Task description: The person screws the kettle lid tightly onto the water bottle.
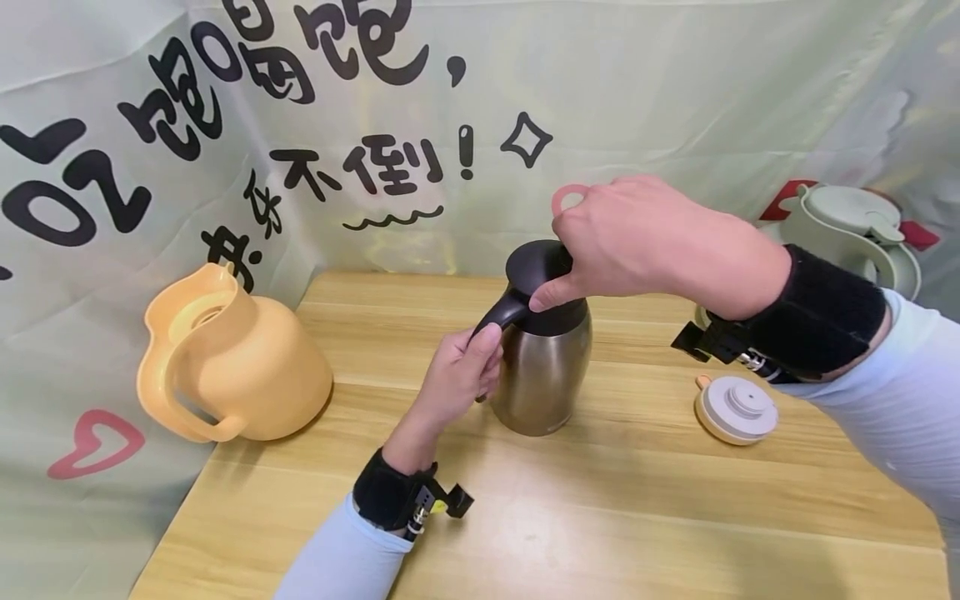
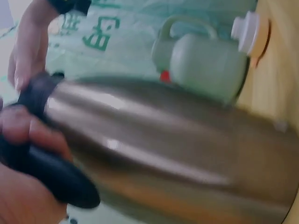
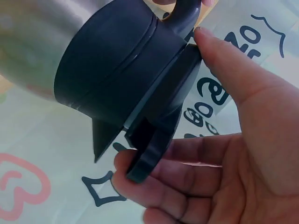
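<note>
A brushed-steel thermos jug [image 1: 543, 379] with a black collar stands upright on the wooden table in the head view. My left hand [image 1: 453, 375] grips its black handle [image 2: 51, 175], fingers curled around it in the left wrist view. Over the top, my right hand [image 1: 633, 237] holds the black lid [image 3: 161, 109]. In the right wrist view the thumb rests on the lid's handle side, while the curled fingers are at the tab on the spout side. The lid appears seated on the collar, with a thin gap line between them. In the head view, my right hand hides part of the lid.
An orange-yellow jug [image 1: 262, 367] without a lid stands at the left. To the right lies a round white-and-orange lid [image 1: 738, 408]. A pale green jug [image 1: 840, 221] stands at the back right, partly behind my right forearm. Printed cloth [image 1: 645, 92] hangs behind the table [image 1: 600, 517].
</note>
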`<act>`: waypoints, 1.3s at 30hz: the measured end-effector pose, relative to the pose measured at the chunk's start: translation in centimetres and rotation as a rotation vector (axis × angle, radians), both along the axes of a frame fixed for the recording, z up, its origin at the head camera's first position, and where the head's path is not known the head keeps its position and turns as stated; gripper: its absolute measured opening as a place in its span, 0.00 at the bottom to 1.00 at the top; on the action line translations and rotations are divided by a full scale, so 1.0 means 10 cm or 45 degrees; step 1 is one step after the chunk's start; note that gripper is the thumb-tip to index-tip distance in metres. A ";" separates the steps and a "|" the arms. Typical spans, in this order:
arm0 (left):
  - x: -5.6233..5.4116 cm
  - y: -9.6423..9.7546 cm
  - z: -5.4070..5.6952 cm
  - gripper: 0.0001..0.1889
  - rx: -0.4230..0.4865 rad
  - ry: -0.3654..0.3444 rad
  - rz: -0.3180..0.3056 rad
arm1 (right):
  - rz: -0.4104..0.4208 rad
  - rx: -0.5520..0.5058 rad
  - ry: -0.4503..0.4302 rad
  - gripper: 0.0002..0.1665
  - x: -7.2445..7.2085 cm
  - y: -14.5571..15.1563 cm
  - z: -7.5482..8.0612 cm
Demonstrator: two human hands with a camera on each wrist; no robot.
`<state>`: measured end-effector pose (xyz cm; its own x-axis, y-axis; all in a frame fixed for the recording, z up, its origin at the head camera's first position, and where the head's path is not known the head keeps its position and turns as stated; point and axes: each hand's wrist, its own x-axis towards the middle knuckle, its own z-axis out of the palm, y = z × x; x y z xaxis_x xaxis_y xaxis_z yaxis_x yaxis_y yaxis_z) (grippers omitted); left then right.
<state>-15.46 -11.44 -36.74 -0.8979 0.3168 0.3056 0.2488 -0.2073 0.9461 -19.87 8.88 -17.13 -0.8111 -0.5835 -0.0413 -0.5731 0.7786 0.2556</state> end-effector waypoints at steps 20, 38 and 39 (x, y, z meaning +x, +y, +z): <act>0.29 0.63 -0.05 0.21 -0.206 0.308 0.735 | -0.198 -0.172 0.407 0.39 0.28 -0.21 -0.44; 0.17 0.41 0.01 0.33 0.062 -0.044 -0.160 | -0.109 -0.200 0.054 0.45 0.22 0.13 -0.23; 0.16 0.40 0.01 0.33 0.069 -0.025 -0.173 | -0.091 -0.213 0.126 0.43 0.24 0.13 -0.27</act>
